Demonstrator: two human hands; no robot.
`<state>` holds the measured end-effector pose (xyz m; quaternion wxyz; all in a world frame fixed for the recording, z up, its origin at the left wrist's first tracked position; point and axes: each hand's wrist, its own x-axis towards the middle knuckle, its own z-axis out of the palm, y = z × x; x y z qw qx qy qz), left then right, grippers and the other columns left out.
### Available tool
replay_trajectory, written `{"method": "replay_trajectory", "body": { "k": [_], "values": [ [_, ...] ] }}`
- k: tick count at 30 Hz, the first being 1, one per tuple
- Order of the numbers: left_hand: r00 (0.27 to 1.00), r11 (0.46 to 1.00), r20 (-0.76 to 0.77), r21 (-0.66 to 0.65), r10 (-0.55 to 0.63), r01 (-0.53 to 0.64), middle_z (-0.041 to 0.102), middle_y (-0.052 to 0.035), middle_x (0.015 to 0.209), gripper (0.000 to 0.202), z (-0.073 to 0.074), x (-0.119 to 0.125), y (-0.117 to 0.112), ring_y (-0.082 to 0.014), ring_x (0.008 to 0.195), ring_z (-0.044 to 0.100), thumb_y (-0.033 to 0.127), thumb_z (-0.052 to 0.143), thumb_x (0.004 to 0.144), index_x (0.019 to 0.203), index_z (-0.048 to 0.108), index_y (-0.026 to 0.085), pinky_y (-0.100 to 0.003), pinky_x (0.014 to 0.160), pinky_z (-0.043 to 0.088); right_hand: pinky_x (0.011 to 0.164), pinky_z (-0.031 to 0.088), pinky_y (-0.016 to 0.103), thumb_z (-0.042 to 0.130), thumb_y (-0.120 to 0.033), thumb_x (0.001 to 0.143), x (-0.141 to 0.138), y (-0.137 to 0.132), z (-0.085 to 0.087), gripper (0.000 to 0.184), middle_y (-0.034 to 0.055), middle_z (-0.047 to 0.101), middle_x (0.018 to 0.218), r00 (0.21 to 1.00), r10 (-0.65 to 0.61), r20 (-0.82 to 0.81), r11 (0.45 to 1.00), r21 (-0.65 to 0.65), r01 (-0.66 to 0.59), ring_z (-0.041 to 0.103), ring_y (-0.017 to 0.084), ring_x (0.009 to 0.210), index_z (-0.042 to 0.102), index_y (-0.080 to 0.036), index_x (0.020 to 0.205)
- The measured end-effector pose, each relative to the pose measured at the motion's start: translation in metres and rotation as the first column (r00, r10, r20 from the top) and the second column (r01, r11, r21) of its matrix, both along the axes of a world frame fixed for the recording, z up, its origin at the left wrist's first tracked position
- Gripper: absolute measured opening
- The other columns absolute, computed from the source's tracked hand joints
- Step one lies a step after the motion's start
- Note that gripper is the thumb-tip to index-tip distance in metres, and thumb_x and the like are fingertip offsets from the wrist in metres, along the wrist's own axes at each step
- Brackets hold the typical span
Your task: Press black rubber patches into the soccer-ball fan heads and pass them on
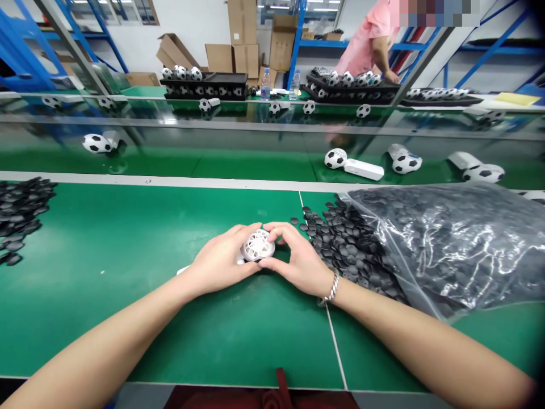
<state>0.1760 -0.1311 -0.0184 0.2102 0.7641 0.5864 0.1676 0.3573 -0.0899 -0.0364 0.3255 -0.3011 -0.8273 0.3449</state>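
Note:
Between my two hands is a white ball-shaped piece (pixel 259 245) with an openwork pattern of cut-outs facing up. My left hand (pixel 223 253) wraps round its left side, and a bit of white shows under that wrist. On the right, the thumb and fingers of my right hand (pixel 298 255) close on the piece's edge; a silver bracelet hangs at the wrist. Just beyond my right hand spreads a heap of small black plastic pieces (pixel 349 244), spilling from a clear plastic bag (pixel 460 244). Whether my right fingers also pinch a small black piece is hidden.
Another pile of black pieces (pixel 21 210) lies at the left. Past the pale rail (pixel 191 180), a green belt carries football-patterned balls with white handles (pixel 364 169). Black trays (pixel 204 86) of balls stand farther back, where a person in pink (pixel 366 40) works.

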Motion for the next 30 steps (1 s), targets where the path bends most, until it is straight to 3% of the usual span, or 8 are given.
{"method": "replay_trajectory", "body": {
  "k": [4, 10, 14, 17, 21, 26, 30],
  "values": [
    [1.000, 1.000, 0.030, -0.007, 0.000, 0.000, 0.049, -0.0044, 0.125, 0.060, -0.001, 0.000, 0.002, -0.0234, 0.109, 0.050, 0.042, 0.057, 0.072, 0.127, 0.039, 0.023, -0.034, 0.091, 0.041, 0.079, 0.046, 0.033, 0.064, -0.022, 0.071, -0.004, -0.003, -0.002, 0.034, 0.0069, 0.053, 0.109, 1.000, -0.011, 0.020, 0.998, -0.068, 0.013, 0.050, 0.018, 0.100, 0.043, -0.020, 0.098],
    [1.000, 0.999, 0.016, -0.037, 0.017, -0.016, 0.048, -0.0033, 0.127, 0.064, -0.003, -0.001, 0.003, -0.0240, 0.112, 0.048, 0.041, 0.060, 0.069, 0.127, 0.038, 0.025, -0.035, 0.093, 0.038, 0.061, 0.047, 0.025, 0.063, -0.027, 0.072, 0.008, 0.012, 0.004, 0.029, 0.0056, 0.057, 0.100, 0.999, -0.013, 0.049, 0.992, -0.123, 0.019, 0.055, 0.016, 0.088, 0.050, -0.019, 0.097],
    [0.992, 0.995, -0.100, -0.054, 0.083, -0.088, 0.050, -0.0017, 0.124, 0.067, -0.003, -0.002, 0.005, -0.0250, 0.108, 0.050, 0.031, 0.060, 0.064, 0.127, 0.035, 0.025, -0.033, 0.089, 0.041, 0.062, 0.046, 0.025, 0.061, -0.027, 0.075, 0.037, 0.026, 0.015, 0.010, 0.0018, 0.058, 0.081, 0.973, -0.090, 0.214, 0.996, 0.004, 0.091, 0.055, 0.011, 0.069, 0.059, -0.018, 0.078],
    [0.983, 1.000, -0.184, 0.012, 0.021, -0.019, 0.052, 0.0005, 0.123, 0.061, -0.002, -0.002, 0.005, -0.0244, 0.110, 0.049, 0.017, 0.050, 0.065, 0.124, 0.039, 0.026, -0.034, 0.091, 0.038, 0.068, 0.046, 0.028, 0.062, -0.021, 0.074, 0.048, 0.025, 0.016, 0.002, 0.0011, 0.060, 0.074, 0.909, -0.055, 0.414, 0.998, 0.062, 0.032, 0.055, 0.012, 0.069, 0.063, -0.019, 0.074],
    [0.969, 0.990, -0.247, 0.127, -0.024, 0.057, 0.045, -0.0004, 0.130, 0.067, -0.002, -0.001, 0.004, -0.0240, 0.116, 0.042, 0.007, 0.042, 0.064, 0.127, 0.038, 0.028, -0.037, 0.091, 0.036, 0.076, 0.045, 0.032, 0.062, -0.018, 0.075, 0.043, 0.017, 0.011, 0.009, 0.0053, 0.062, 0.082, 0.832, -0.031, 0.554, 0.996, 0.087, -0.021, 0.056, 0.018, 0.084, 0.065, -0.018, 0.083],
    [0.963, 0.978, -0.252, 0.156, -0.099, 0.142, 0.047, -0.0027, 0.127, 0.064, -0.001, -0.001, 0.004, -0.0237, 0.114, 0.042, 0.004, 0.039, 0.067, 0.126, 0.040, 0.027, -0.038, 0.091, 0.034, 0.065, 0.045, 0.026, 0.063, -0.012, 0.072, 0.038, 0.020, 0.009, 0.008, 0.0025, 0.060, 0.074, 0.834, -0.018, 0.551, 0.999, -0.014, 0.031, 0.055, 0.013, 0.067, 0.062, -0.016, 0.078],
    [0.959, 0.967, -0.241, 0.167, -0.149, 0.192, 0.050, -0.0022, 0.124, 0.063, -0.001, -0.002, 0.004, -0.0216, 0.111, 0.043, 0.002, 0.037, 0.068, 0.126, 0.040, 0.027, -0.037, 0.091, 0.032, 0.062, 0.044, 0.024, 0.063, -0.013, 0.072, 0.041, 0.020, 0.015, 0.006, -0.0001, 0.058, 0.067, 0.868, 0.030, 0.496, 1.000, -0.012, -0.027, 0.053, 0.011, 0.063, 0.059, -0.016, 0.069]
  ]
}}
